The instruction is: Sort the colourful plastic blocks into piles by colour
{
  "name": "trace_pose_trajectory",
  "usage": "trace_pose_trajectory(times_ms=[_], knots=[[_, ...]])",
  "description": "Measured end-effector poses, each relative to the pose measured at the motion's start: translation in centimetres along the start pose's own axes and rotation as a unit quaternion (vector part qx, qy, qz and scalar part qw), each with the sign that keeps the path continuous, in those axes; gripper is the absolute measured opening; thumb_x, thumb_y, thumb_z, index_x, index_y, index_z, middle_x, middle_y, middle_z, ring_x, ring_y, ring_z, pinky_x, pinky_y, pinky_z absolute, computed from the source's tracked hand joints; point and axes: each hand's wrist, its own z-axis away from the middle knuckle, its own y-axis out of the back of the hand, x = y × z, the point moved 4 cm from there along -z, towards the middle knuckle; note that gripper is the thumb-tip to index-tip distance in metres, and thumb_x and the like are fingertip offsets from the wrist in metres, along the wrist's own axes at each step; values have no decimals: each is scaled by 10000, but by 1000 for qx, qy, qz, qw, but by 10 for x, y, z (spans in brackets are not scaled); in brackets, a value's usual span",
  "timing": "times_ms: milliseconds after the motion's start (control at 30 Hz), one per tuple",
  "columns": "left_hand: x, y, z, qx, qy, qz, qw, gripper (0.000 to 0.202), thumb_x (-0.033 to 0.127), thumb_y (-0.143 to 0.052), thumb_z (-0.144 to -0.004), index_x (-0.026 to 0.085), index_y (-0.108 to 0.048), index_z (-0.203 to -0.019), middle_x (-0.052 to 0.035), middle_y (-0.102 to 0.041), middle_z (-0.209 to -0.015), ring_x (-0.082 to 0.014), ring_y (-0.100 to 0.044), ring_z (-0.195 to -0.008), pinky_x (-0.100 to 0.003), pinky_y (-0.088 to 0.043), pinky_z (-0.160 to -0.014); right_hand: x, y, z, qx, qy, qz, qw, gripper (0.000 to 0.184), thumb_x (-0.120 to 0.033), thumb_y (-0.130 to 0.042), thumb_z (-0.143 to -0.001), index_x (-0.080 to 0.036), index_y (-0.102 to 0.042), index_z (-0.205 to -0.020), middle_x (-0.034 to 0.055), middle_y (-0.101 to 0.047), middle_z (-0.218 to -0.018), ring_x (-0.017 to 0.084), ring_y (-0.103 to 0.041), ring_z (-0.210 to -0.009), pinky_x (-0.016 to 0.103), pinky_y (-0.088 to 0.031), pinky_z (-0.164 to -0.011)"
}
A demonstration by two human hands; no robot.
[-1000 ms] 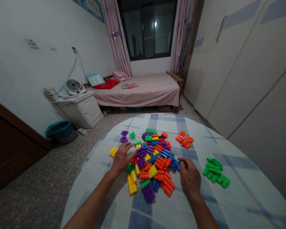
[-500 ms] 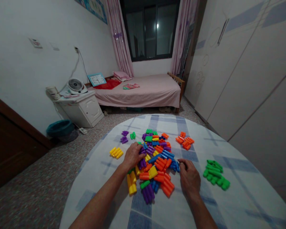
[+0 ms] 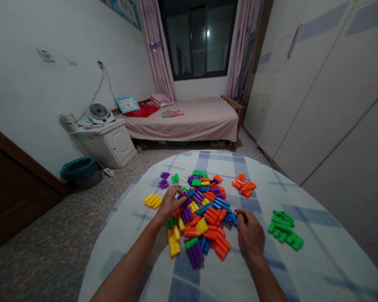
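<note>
**Bedroom tabletop (image 3: 330, 264) bears heaped plastic blocks (image 3: 210, 219)**

The round tabletop is covered by a smooth checked blue-and-white cloth (image 3: 135, 247). One central heap of ribbed, round-ended blocks is spread on it, and five smaller groups are set apart: yellow (image 3: 153, 201), orange (image 3: 244, 186), large green (image 3: 282, 228), purple (image 3: 164, 180) and small green (image 3: 175, 178). The left hand (image 3: 169, 205) is held half open, curved over the heap's near-left edge. The right hand (image 3: 249, 235) is curled, its fingertips (image 3: 240, 214) beside blue blocks (image 3: 230, 218). Whether either grip has hold of a piece cannot be told.
</note>
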Motion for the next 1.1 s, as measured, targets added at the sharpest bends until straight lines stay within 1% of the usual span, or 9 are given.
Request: trace_pose_trajectory(times_ms=[167, 333, 433, 500, 567, 700, 800, 967, 1100], knots=[[6, 0, 4, -9, 86, 182, 980, 201, 367, -569, -760, 179, -523, -813, -14, -619, -828, -151, -599, -790, -301, -488, -745, 0, -1, -1, 2, 9, 3, 1000, 298, -318, -382, -831, -231, -649, -931, 15, -655, -982, 170, -586, -853, 267, -370, -696], [14, 4, 7, 17, 212, 381, 900, 389, 520, -468, -811, 199, -510, -1026, -44, -644, -910, -151, -633, -759, -273, -508, -613, -1, 1, 0, 4, 6, -2, 1000, 306, -306, -381, -831, -223, -654, -942, 29, -658, -979, 170, -585, -844, 271, -363, -695], [19, 9, 11, -8, 213, 295, 931, 489, 547, -561, -751, 190, -532, -1085, -46, -642, -912, -150, -622, -755, -249, -489, -594, -3, 2, 1, 8, 9, -7, 1000, 310, -304, -383, -825, -214, -657, -938, 33, -659, -992, 172, -584, -832, 275, -364, -704], [25, 11, 15, -42, 160, 153, 974, 532, 447, -686, -663, 186, -551, -1106, -35, -639, -938, -162, -611, -799, -263, -491, -663, -3, 2, 1, 12, 12, -6, 1000, 308, -308, -384, -824, -214, -656, -933, 31, -659, -992, 173, -583, -825, 277, -366, -706], [30, 8, 22, -87, 89, 8, 992, 545, 330, -729, -606, 194, -569, -1108, -34, -633, -1013, -188, -598, -889, -291, -481, -771, -3, 2, 1, 10, 11, -7, 1000, 305, -308, -383, -825, -216, -653, -932, 30, -659, -987, 171, -583, -826, 275, -367, -702], [37, -5, 36, -168, 9, -184, 968, 550, 226, -666, -634, 244, -552, -1171, -49, -617, -1124, -227, -568, -1020, -317, -435, -867, -4, 3, 1, 7, 7, -10, 1000, 294, -294, -383, -821, -224, -651, -920, 20, -658, -990, 164, -582, -834, 269, -369, -708], [41, -12, 40, -184, -13, -268, 945, 545, 211, -628, -650, 234, -554, -1189, -80, -629, -1071, -251, -568, -1000, -334, -432, -837, -4, 3, 1, 10, 5, -8, 1000, 295, -300, -389, -819, -227, -654, -927, 19, -659, -989, 167, -581, -831, 271, -369, -706], [39, -4, 34, -143, -3, -210, 967, 546, 229, -618, -653, 237, -556, -1195, -37, -637, -942, -199, -576, -874, -297, -441, -771, -3, 2, 1, 10, 5, -13, 1000, 310, -308, -393, -815, -208, -661, -933, 35, -661, -984, 172, -583, -825, 271, -369, -697], [24, 35, 11, -8, 73, -60, 996, 551, 314, -632, -667, 212, -542, -1201, -11, -637, -903, -137, -570, -737, -243, -449, -663, -5, 3, 1, 9, 2, -8, 1000, 316, -311, -384, -820, -220, -662, -939, 26, -663, -980, 173, -581, -822, 271, -365, -690]])
